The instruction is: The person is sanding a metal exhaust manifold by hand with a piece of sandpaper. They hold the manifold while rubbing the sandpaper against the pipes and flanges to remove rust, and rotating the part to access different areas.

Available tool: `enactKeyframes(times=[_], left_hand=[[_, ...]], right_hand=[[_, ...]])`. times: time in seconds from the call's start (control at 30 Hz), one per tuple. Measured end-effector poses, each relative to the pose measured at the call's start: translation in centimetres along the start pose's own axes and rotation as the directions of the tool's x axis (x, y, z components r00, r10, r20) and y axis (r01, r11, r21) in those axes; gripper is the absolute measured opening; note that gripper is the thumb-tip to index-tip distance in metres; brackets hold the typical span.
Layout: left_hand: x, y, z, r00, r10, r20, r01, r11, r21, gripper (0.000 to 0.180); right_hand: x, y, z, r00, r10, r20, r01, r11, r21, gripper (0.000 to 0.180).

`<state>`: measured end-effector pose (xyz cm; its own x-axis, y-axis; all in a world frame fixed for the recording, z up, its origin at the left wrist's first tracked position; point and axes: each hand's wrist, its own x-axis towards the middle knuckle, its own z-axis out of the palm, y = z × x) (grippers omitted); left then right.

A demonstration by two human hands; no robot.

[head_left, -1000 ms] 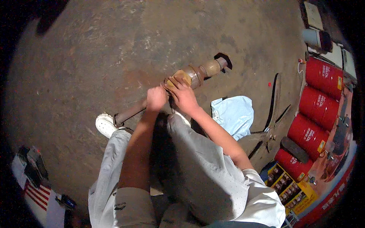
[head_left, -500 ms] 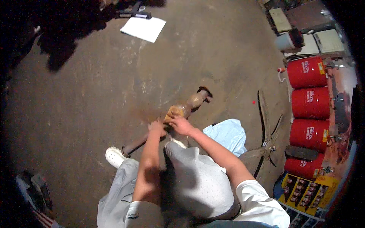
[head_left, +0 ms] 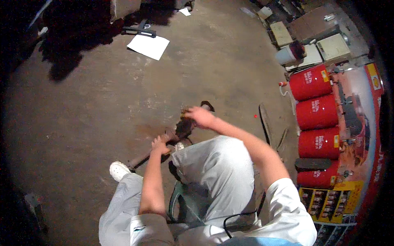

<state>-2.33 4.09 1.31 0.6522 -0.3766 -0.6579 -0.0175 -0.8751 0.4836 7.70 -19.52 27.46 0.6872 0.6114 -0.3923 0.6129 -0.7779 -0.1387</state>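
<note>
A long rusty metal shaft [head_left: 140, 159] lies slantwise on the floor between my feet, with a thick dark lumpy middle and a dark flanged far end. My left hand [head_left: 161, 144] is wrapped over the shaft on its near-left stretch, its fingers partly hidden. Farther along, my right hand [head_left: 200, 117] is curled over the part close to the far end. Under its fingertips shows a small yellow-brown pad [head_left: 184, 115], mostly covered. Blur makes the contact there hard to read.
Red drums [head_left: 313, 111] stand in a row at the right, a dark flat strip [head_left: 313, 164] across one. Long dark metal pieces [head_left: 265, 123] lie before them. White paper [head_left: 148, 46] lies at the far left. My white shoe [head_left: 119, 170] is beside the shaft's near end.
My right hand has moved up along the shaft toward its far end, away from my left hand. My right knee has shifted, and the light-blue sheet beside it is out of sight.
</note>
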Motion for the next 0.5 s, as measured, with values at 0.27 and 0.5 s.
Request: enactKeyframes(times=[0.27, 0.5], left_hand=[[-1.9, 2.8, -1.6, 0.979, 0.091, -0.180, -0.094, 0.996, -0.007, 0.092], [-5.3, -2.6, 0.3, 0.917, 0.013, -0.398, -0.041, 0.997, -0.064, 0.073]], right_hand=[[1.2, 5.4, -11.7, 0.992, 0.090, -0.083, -0.094, 0.995, -0.041, 0.027], [5.2, -1.3, 5.8, 0.980, 0.128, -0.155, -0.088, 0.967, 0.241, 0.029]])
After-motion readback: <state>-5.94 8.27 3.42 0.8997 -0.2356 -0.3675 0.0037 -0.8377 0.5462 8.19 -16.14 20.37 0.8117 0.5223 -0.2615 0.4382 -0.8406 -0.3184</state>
